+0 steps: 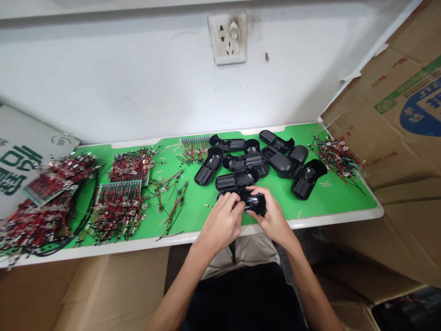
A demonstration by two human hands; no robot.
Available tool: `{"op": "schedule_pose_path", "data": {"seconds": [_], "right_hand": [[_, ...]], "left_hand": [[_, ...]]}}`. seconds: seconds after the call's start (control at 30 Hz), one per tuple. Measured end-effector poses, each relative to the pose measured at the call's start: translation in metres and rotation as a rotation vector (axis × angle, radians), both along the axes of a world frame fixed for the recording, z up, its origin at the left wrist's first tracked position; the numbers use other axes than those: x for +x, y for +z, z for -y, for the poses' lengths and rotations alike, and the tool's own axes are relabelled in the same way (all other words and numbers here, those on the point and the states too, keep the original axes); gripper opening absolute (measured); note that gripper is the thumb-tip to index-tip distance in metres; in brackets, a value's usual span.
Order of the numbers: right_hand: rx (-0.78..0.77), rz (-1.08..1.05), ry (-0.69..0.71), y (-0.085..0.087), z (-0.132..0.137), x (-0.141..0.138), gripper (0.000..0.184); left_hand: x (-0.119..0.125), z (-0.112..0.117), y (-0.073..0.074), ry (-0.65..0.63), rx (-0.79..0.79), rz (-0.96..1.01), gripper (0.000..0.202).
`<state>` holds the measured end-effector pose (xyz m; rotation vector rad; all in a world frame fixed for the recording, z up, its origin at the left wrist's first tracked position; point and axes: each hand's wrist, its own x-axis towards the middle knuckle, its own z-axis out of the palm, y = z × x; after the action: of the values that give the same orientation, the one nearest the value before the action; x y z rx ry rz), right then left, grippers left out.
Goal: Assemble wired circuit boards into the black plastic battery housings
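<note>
Along a green mat — left hand and right hand clasp a black plastic housing snugly from both sides — near open black shells and red-wired leads.

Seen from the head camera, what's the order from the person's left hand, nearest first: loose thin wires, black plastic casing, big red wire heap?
1. Black plastic casing: under the left hand, centre.
2. Loose thin wires: left of it, on the green mat.
3. Big red wire heap: far left end.

Black plastic shell: partly hidden under the left hand and right hand
Red-and-black wire bundle: cut off by the left edge
Carton print: cut off by the right edge
</note>
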<state>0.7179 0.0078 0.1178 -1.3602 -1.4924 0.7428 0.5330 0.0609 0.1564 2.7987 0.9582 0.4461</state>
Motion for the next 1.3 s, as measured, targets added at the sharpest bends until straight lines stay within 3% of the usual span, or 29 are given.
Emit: {"op": "schedule_pose_path", "data": {"seconds": [0.47, 0.77, 0.83, 1.0, 1.3], "right_hand": [[-0.010, -0.002, -0.005, 0.001, 0.000, -0.001, 0.044], [0.009, 0.015, 0.009, -0.004, 0.000, 0.000, 0.039], [0.018, 0.018, 0.009, -0.004, -0.001, 0.000, 0.038], [0.036, 0.044, 0.012, -0.002, 0.000, 0.000, 0.037], [0.003, 0.035, 0.029, 0.005, 0.000, -0.003, 0.033]], "left_hand": [[-0.001, -0.018, 0.016, -0.046, -0.093, 0.020, 0.016], [0.012, -0.018, 0.012, 0.002, 0.000, -0.047, 0.010], [0.012, -0.022, 0.015, 0.012, 0.002, -0.029, 0.016], [0.003, -0.033, 0.023, -0.004, -0.118, 0.029, 0.039], [0.000, -0.040, 0.016, 0.014, -0.328, 0.045, 0.035]]}}
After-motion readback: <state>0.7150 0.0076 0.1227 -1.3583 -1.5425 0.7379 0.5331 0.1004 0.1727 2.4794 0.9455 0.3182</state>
